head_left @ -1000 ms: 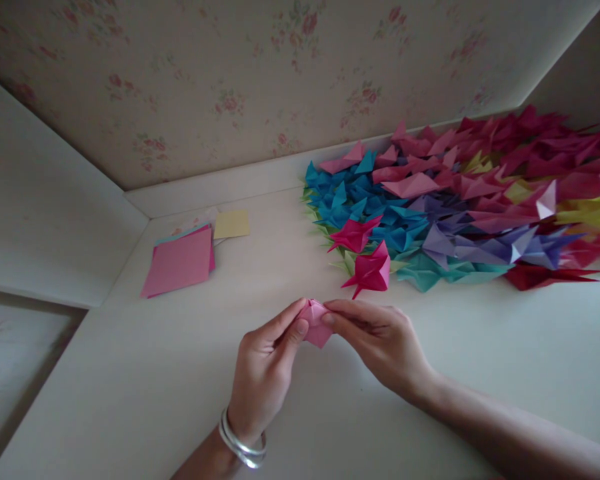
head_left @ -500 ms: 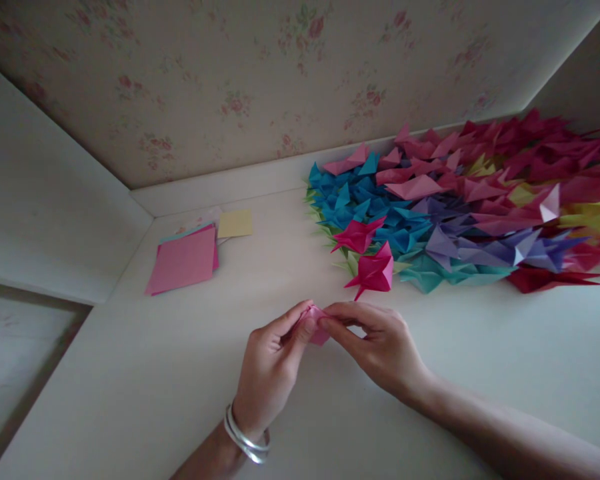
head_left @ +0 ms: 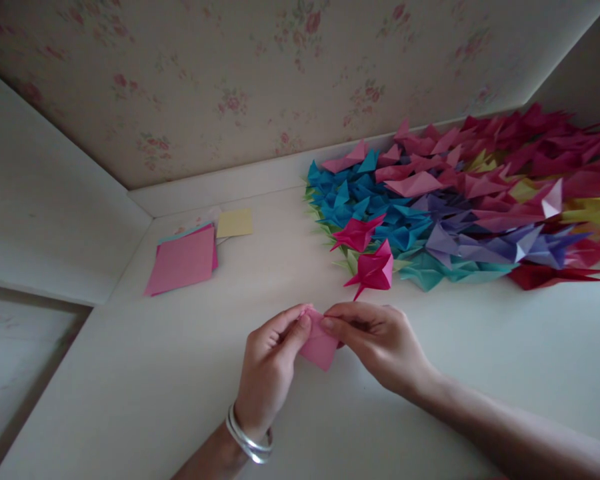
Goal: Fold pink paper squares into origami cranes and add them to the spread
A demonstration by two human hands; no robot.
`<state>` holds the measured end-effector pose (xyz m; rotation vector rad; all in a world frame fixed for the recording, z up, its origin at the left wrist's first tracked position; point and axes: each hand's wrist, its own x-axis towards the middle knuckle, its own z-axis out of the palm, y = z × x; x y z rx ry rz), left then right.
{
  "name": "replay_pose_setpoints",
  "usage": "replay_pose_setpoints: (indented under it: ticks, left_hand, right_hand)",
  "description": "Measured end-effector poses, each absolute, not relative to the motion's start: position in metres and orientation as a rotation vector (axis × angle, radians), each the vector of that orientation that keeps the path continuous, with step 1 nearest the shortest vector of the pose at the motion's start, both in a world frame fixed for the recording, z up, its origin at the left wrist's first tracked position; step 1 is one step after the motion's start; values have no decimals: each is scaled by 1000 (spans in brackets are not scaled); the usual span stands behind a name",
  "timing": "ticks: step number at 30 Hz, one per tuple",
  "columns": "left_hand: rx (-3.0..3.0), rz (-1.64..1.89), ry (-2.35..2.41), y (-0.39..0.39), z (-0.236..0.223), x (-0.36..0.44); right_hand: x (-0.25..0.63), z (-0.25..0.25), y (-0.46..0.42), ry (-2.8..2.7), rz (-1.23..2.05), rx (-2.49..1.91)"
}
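Between my two hands is a small piece of folded pink origami paper, held just above the white table. My left hand pinches its left upper edge between thumb and fingers; two silver bangles circle that wrist. At the upper right edge, my right hand grips the paper between thumb and forefinger. A flat flap of the paper points down toward me, and part of the folds is covered by my fingers. Just beyond my right hand lies a bright pink paper crane, with a second magenta crane behind it.
A large heap of folded paper cranes in many colours covers the back right of the table. At the back left lie a stack of pink paper squares and a yellow square. A flower-patterned wall rises behind.
More of the pink paper now shows below my thumbs, its lower flap reaching farther toward me. Both hands keep their pinch and have hardly moved. The view has shifted slightly.
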<state>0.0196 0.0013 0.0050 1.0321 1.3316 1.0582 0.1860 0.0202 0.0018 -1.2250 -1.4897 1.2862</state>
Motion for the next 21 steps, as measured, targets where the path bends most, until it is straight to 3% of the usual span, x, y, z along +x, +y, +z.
replay_pose_setpoints:
  ticks: [6,11,21]
  left_hand:
    - [1090,1086,1375,1,3,13]
    - [1240,917,1107,-2,13,3]
    - [2243,947,1229,0,6,4]
  right_hand:
    - [187,-4,24,-1265,1547,-1096]
    - [195,-1,33,-1030,1695,-1047]
    - [197,-7,37,-858,1905,-994]
